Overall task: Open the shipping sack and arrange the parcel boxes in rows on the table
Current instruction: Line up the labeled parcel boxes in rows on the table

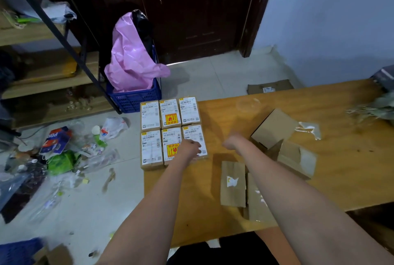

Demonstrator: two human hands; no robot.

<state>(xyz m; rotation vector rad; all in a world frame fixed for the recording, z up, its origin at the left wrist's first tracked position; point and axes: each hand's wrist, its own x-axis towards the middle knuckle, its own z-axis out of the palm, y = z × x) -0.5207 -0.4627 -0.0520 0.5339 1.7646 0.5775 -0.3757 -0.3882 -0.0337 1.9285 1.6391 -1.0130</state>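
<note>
Both our forearms reach out over the table (332, 102) toward six labelled boxes (170, 130).
Our left hand (189, 147) rests on the near right box; our right hand (231, 142) hovers beside it, grip unclear. Boxes sit in two touching rows at the table's far left corner.
</note>
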